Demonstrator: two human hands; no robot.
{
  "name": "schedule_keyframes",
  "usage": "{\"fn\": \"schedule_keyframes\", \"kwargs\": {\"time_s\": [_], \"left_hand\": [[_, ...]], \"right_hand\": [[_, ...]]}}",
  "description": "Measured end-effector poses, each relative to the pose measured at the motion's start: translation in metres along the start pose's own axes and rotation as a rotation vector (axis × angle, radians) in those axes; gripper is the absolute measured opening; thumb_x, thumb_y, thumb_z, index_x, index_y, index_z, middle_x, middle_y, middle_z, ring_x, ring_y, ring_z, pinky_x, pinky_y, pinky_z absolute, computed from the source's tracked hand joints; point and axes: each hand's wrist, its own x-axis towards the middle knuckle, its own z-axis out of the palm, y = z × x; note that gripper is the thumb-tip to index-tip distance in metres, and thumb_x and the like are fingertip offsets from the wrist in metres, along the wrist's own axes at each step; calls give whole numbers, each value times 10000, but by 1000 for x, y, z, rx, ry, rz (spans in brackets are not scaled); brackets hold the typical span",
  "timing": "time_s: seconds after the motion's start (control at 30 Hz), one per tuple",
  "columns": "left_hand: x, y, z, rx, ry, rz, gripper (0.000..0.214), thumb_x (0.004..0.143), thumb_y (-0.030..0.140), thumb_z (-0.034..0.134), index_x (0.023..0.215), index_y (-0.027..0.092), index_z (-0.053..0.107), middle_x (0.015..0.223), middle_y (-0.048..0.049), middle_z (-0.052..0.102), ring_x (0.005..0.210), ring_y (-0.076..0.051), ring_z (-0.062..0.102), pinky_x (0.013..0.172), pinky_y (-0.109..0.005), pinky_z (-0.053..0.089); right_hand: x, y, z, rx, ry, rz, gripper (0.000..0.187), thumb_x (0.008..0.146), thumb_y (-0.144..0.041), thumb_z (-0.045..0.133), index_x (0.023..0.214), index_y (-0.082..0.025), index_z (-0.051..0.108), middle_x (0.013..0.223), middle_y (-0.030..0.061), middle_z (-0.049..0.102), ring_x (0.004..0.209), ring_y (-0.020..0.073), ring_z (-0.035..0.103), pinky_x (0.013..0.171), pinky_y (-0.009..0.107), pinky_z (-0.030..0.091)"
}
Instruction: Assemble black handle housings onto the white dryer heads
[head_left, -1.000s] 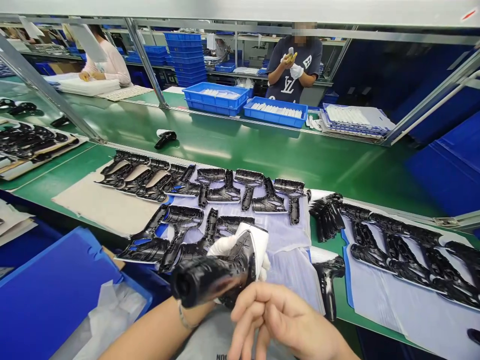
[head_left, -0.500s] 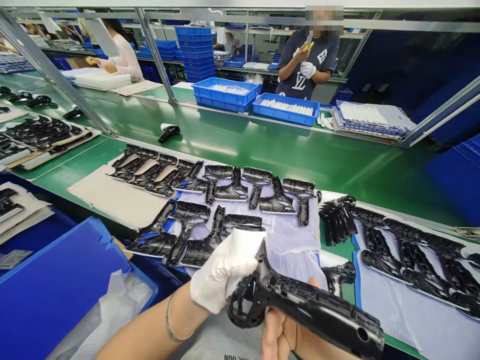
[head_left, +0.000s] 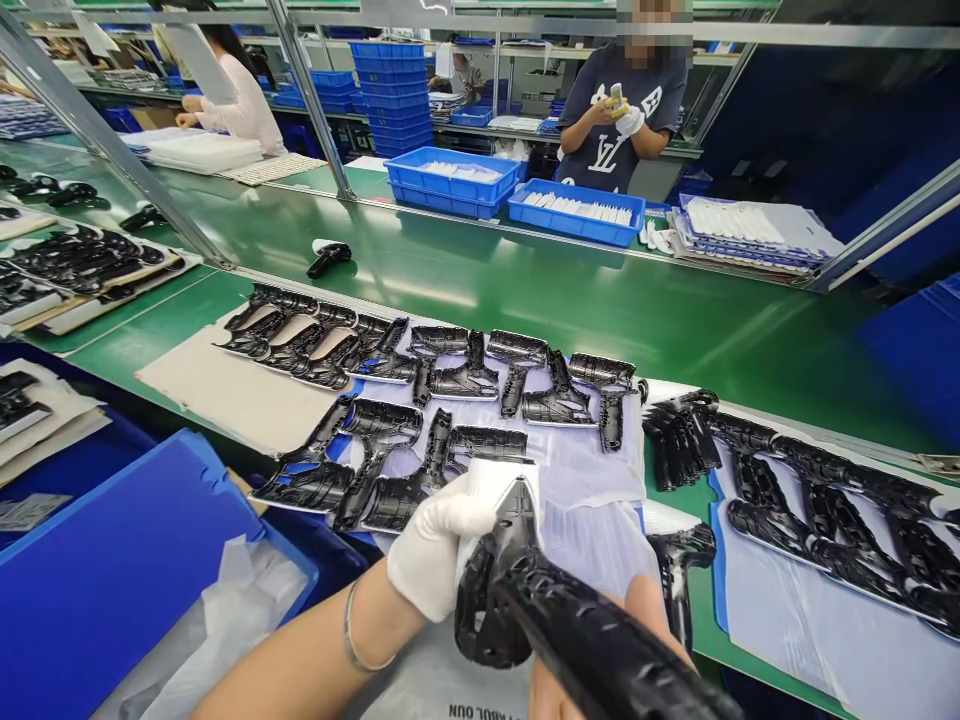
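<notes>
My left hand wears a white glove and is closed on the white end of a black plastic gun-shaped housing, low in the middle of the view. My bare right hand grips the same housing from underneath and is mostly hidden by it. The housing's long black body points toward the lower right. Beyond my hands, several black housing shells lie in rows on white sheets on the green bench.
More black shells lie on a sheet at the right. A blue bin with white wrapping sits lower left. Across the bench stand blue trays of white parts, a person in a dark shirt and another person at the far left.
The housing has been turned in my hands, its long body swinging from pointing at the camera to the lower right. My right hand went from above it to beneath it.
</notes>
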Motion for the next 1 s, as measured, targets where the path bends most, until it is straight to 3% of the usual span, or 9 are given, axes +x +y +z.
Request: {"fn": "schedule_keyframes", "kwargs": {"time_s": [0.1,0.2,0.3,0.47,0.63,0.73,0.87,0.93,1.0], "left_hand": [[4,-1,-8,-22,-45,-79,483,584,237,661,1040,91,723,767,-99,761,687,-242,711,700,-347,521],[5,-2,-18,-18,-73,-155,496,587,319,619,977,34,731,799,-160,767,679,-270,706,667,-367,505],[4,-3,-26,-14,-81,-175,519,583,363,620,961,27,735,815,-173,771,688,-279,709,675,-373,503],[2,-4,-25,16,-79,-124,511,607,347,653,1041,86,722,875,-151,779,748,-318,727,727,-424,516],[1,-4,-12,67,-61,-11,486,608,311,724,1041,94,695,855,-129,758,732,-268,712,685,-367,524],[1,0,-9,271,-2,212,635,581,221,833,1178,169,623,993,-101,748,892,-264,710,775,-352,540],[1,11,-11,677,13,518,720,532,141,901,1180,225,599,1173,-113,702,1132,-324,647,953,-419,511],[0,15,-11,748,8,547,690,556,177,911,1178,227,618,1235,-124,681,1182,-340,627,1008,-450,488],[-1,18,-8,740,-3,531,698,566,267,929,1197,225,633,1279,-136,667,1206,-356,620,1018,-463,492]], "right_hand": [[-1,-1,6,301,-86,34,1154,850,-816,-108,885,-83,783,655,144,706,487,147,615,469,220,498],[3,-4,10,624,-128,77,1103,829,-895,118,937,-34,800,707,166,740,507,87,642,493,121,475],[5,-6,12,713,-145,70,1000,842,-881,256,941,-56,812,738,156,764,530,62,670,528,79,488],[4,-10,13,749,-162,26,917,872,-847,293,979,-99,813,782,123,783,557,49,676,545,62,481],[3,-13,11,654,-164,93,974,839,-883,285,967,-67,800,804,152,768,641,105,694,554,117,485],[6,-16,10,699,-167,193,980,820,-906,297,983,-56,757,809,162,758,656,132,711,587,153,513],[8,-24,8,859,-139,242,643,923,-703,513,1128,-120,688,822,98,777,611,100,732,585,134,530],[8,-27,9,882,-58,234,490,925,-589,620,1133,-148,665,822,69,780,611,107,741,544,138,528],[6,-29,11,822,3,241,462,892,-547,698,1128,-154,637,820,62,775,632,126,747,560,167,543]]}}
